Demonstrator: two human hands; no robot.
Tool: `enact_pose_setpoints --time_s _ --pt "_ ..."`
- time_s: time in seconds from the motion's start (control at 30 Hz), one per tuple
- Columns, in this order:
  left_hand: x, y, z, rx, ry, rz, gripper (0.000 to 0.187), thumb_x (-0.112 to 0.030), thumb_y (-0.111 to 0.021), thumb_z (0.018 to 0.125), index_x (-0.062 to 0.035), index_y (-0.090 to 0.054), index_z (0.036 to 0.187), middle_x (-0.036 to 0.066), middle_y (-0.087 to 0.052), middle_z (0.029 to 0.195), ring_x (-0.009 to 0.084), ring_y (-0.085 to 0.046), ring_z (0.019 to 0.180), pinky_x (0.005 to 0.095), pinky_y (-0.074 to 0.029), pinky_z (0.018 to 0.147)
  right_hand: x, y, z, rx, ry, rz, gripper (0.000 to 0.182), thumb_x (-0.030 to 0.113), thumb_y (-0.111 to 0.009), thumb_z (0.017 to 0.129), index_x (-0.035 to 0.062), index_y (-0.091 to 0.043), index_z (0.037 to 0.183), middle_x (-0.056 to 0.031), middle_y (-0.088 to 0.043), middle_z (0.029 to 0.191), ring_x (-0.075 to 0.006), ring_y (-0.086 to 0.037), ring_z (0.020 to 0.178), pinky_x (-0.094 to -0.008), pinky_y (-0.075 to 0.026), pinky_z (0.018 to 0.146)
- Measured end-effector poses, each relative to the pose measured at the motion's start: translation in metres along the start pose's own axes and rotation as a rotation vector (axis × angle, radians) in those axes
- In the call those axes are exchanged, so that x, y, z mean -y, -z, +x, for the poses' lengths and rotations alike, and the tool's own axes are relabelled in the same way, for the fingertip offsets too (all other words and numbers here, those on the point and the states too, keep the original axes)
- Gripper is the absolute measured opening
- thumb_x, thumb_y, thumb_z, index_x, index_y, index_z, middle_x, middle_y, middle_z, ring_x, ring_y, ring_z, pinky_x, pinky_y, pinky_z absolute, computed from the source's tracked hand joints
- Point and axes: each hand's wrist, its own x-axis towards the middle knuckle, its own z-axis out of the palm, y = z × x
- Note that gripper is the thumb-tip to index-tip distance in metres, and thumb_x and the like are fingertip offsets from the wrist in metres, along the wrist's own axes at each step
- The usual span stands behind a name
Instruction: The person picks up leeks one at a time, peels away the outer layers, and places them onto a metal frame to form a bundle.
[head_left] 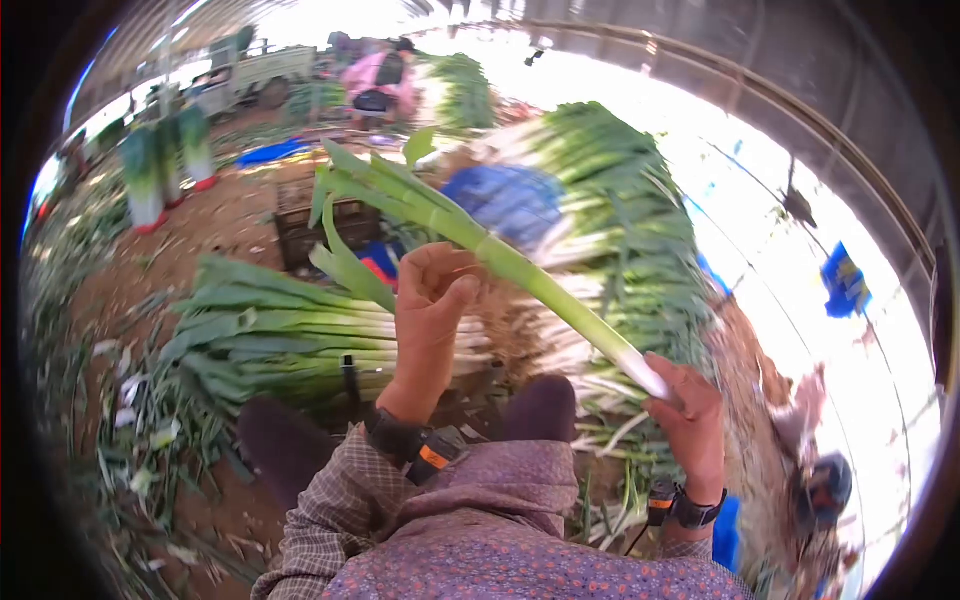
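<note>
A long leek (520, 270) slants across the view, its green top up at the left and its white base down at the right. My right hand (688, 410) is closed around the white base. Beside the middle of the stalk is my left hand (435, 310), with its fingers curled in; what they hold, if anything, is hidden. A loose green leaf (350, 265) hangs from the top and runs behind my left hand. Below lies a pile of leeks (280, 325), white ends toward the middle.
A larger heap of leeks (630, 200) runs along the right, with blue sheeting (505, 200) beside it. A dark crate (325, 225) stands ahead. Upright leek bundles (165, 165) stand at the back left. Leaf scraps litter the ground. A person in pink (380, 80) is farther back.
</note>
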Motion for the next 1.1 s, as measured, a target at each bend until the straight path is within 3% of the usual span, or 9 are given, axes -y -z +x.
enact_pose_setpoints --time_s 0.17,0.27,0.4,0.57,0.67,0.87,0.97,1.1 --pt "-0.07 0.025 -0.005 -0.111 -0.406 -0.04 0.038 0.01 -0.059 0.089 -0.0053 -0.045 0.12 0.007 -0.059 0.108 0.0127 -0.058 0.098 0.0283 -0.049 0.087 0.051 -0.036 0.033 0.028 0.233 0.099 0.056 -0.007 -0.073 0.067 0.0068 -0.067 0.121 -0.008 -0.065 0.092 -0.0151 -0.059 0.077 -0.0263 -0.048 0.068" --pt "-0.121 0.035 -0.02 -0.281 -0.619 0.026 0.041 0.011 -0.061 0.087 -0.0053 -0.045 0.122 0.004 -0.055 0.109 0.0106 -0.054 0.1 0.0256 -0.048 0.088 0.085 -0.064 0.047 0.078 0.314 0.264 0.059 -0.006 -0.073 0.067 0.0126 -0.067 0.123 -0.0092 -0.066 0.094 -0.0211 -0.063 0.08 -0.0297 -0.051 0.071" --pt "-0.172 0.059 -0.049 -0.503 -0.816 0.177 0.039 0.003 -0.067 0.088 -0.0035 -0.05 0.122 0.003 -0.054 0.109 0.0111 -0.052 0.099 0.0261 -0.045 0.09 0.135 -0.103 0.054 0.14 0.493 0.377 0.058 -0.004 -0.072 0.069 0.0129 -0.067 0.124 -0.0092 -0.066 0.099 -0.0219 -0.064 0.088 -0.0316 -0.052 0.075" --pt "-0.212 0.093 -0.089 -0.609 -0.922 0.193 0.029 0.003 -0.067 0.088 -0.0033 -0.053 0.113 0.001 -0.057 0.099 0.0115 -0.055 0.091 0.0254 -0.046 0.085 0.168 -0.142 0.055 0.248 0.77 0.38 0.052 0.002 -0.074 0.071 0.0115 -0.068 0.121 -0.011 -0.065 0.096 -0.027 -0.062 0.088 -0.0352 -0.051 0.078" --pt "-0.225 0.105 -0.107 -0.649 -0.905 0.214 0.025 0.003 -0.067 0.087 -0.0042 -0.054 0.108 -0.001 -0.056 0.092 0.0089 -0.054 0.084 0.0232 -0.046 0.079 0.184 -0.153 0.049 0.267 0.809 0.407 0.051 0.001 -0.073 0.07 0.0112 -0.068 0.12 -0.0117 -0.065 0.097 -0.0283 -0.062 0.088 -0.035 -0.051 0.078" --pt "-0.237 0.127 -0.13 -0.593 -0.825 0.28 0.014 -0.002 -0.066 0.09 -0.0053 -0.055 0.098 -0.003 -0.055 0.089 0.0065 -0.053 0.081 0.0229 -0.045 0.074 0.183 -0.174 0.049 0.582 0.784 0.53 0.045 0.009 -0.064 0.082 -0.0003 -0.057 0.125 -0.012 -0.064 0.091 -0.0186 -0.062 0.078 -0.032 -0.051 0.069" --pt "-0.232 0.143 -0.135 -0.612 -0.869 0.464 0.013 -0.002 -0.066 0.091 -0.0047 -0.054 0.096 -0.003 -0.055 0.088 0.006 -0.053 0.081 0.0241 -0.045 0.073 0.19 -0.177 0.048 1.027 0.434 0.509 0.034 0.015 -0.059 0.088 -0.0026 -0.055 0.117 -0.0076 -0.063 0.082 -0.011 -0.058 0.066 -0.0271 -0.047 0.058" --pt "-0.237 0.154 -0.16 -0.685 -0.765 0.675 0.015 -0.001 -0.067 0.088 -0.0041 -0.054 0.093 0.0 -0.057 0.085 0.0101 -0.056 0.08 0.0275 -0.047 0.071 0.199 -0.196 0.043 1.036 0.266 0.671 0.023 0.016 -0.059 0.089 0.0001 -0.057 0.107 -0.0015 -0.059 0.073 -0.0069 -0.053 0.058 -0.0229 -0.041 0.052"
